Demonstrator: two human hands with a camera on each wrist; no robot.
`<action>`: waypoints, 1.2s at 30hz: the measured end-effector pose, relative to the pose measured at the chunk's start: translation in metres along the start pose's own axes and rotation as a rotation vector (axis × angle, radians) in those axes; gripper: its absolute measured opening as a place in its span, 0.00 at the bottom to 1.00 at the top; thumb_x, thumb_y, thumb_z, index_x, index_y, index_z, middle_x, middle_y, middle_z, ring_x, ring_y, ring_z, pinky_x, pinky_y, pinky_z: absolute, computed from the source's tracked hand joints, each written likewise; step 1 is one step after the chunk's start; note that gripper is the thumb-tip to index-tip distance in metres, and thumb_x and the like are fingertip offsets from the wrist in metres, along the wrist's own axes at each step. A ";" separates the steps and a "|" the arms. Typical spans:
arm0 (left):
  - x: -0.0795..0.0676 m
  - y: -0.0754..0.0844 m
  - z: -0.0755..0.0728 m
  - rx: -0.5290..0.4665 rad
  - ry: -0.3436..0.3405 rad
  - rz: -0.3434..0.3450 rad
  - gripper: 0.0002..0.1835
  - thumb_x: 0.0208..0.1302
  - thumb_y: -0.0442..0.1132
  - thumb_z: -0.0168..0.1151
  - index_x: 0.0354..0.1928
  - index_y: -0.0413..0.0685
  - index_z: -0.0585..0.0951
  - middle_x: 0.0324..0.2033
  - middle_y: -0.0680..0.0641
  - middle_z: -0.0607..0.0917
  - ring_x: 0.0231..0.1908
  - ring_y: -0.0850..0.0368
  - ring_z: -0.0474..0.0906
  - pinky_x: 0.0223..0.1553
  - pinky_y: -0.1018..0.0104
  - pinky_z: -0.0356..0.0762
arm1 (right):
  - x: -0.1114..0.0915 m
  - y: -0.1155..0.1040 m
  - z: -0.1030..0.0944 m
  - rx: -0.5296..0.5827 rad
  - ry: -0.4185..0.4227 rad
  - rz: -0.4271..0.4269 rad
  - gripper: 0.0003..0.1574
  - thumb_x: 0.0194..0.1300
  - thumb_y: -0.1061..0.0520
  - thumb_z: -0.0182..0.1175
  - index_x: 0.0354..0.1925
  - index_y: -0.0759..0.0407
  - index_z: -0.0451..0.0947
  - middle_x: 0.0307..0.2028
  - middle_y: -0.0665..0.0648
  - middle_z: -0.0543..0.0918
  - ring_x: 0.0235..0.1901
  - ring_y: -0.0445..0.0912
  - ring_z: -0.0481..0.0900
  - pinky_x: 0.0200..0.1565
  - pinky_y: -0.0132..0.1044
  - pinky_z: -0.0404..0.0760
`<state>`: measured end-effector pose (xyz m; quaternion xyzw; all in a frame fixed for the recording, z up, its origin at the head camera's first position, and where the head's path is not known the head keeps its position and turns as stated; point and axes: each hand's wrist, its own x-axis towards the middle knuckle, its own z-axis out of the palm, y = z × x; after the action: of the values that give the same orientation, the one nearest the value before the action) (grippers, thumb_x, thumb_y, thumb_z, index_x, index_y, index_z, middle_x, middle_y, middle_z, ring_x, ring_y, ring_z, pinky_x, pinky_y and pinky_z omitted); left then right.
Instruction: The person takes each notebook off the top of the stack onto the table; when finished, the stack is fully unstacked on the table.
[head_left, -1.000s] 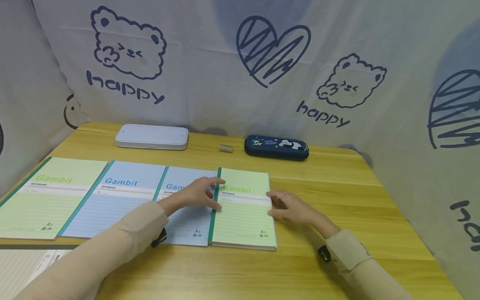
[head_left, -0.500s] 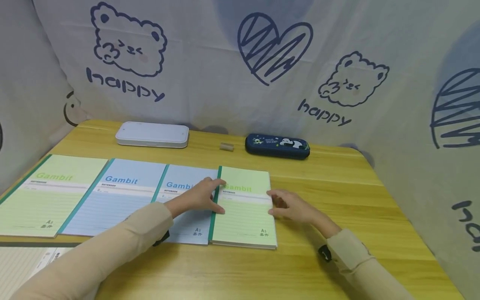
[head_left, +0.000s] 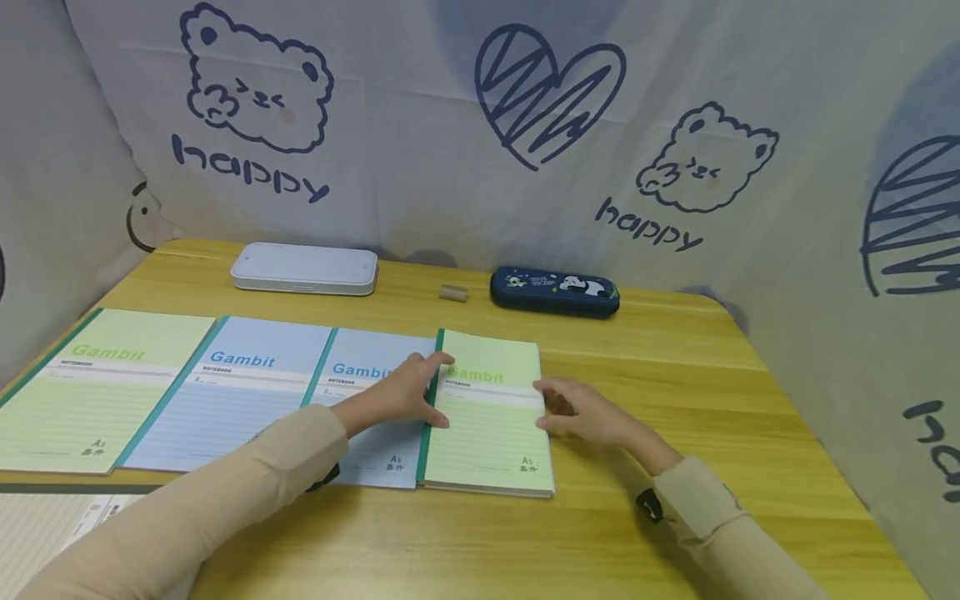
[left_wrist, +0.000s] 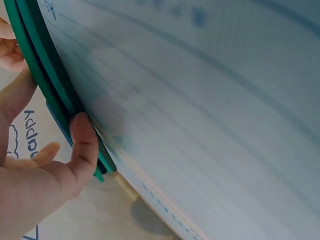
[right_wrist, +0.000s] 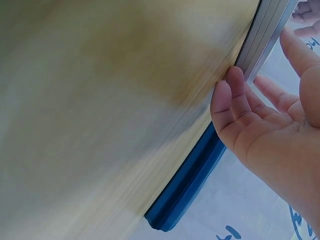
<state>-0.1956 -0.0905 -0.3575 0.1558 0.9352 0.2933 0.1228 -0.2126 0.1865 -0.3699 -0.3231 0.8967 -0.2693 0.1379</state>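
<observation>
A pale cloth printed with bears, hearts and the word "happy" hangs behind a wood-grain table. Near the middle of the table lies a green notebook, on top of a small stack. The left hand touches its spine side, thumb and index finger spread apart; the right hand touches the opposite edge with bent fingers. The stack sits between the hands, and neither is clamped round it.

To its left lie a blue notebook, a second blue one and another green one. Behind stand a white case, a small tan block and a navy panda case.

The head view shows mostly the top cover. The left wrist view adds green spines pressed together, fingertips against them; the right wrist view adds layered page edges.

The left hand and sleeve hide parts of both blue covers. A striped pad is cut off at the lower left. The blue cover filling the left wrist view is blurred. How many notebooks are stacked is hard to tell.
</observation>
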 end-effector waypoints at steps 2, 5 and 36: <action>0.000 0.000 -0.001 -0.015 0.021 0.010 0.47 0.39 0.41 0.74 0.63 0.44 0.60 0.42 0.41 0.69 0.34 0.54 0.67 0.38 0.62 0.69 | 0.000 0.000 0.000 0.005 -0.001 -0.004 0.34 0.60 0.53 0.58 0.59 0.70 0.62 0.46 0.60 0.73 0.39 0.48 0.70 0.41 0.40 0.71; 0.000 -0.001 -0.002 -0.033 0.052 0.033 0.47 0.38 0.38 0.74 0.63 0.42 0.60 0.44 0.39 0.69 0.35 0.53 0.67 0.39 0.61 0.68 | 0.000 0.000 -0.001 0.013 -0.005 -0.011 0.33 0.61 0.53 0.57 0.58 0.70 0.62 0.46 0.60 0.73 0.39 0.49 0.70 0.41 0.40 0.71; -0.026 -0.025 -0.025 -0.839 -0.102 -0.079 0.30 0.55 0.20 0.55 0.61 0.39 0.65 0.58 0.35 0.62 0.40 0.52 0.73 0.36 0.61 0.75 | -0.002 0.000 -0.001 0.029 -0.008 0.008 0.34 0.61 0.52 0.57 0.59 0.69 0.61 0.47 0.61 0.72 0.40 0.50 0.68 0.43 0.43 0.69</action>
<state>-0.1848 -0.1328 -0.3486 0.0704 0.7329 0.6355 0.2327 -0.2115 0.1877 -0.3691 -0.3187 0.8935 -0.2803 0.1471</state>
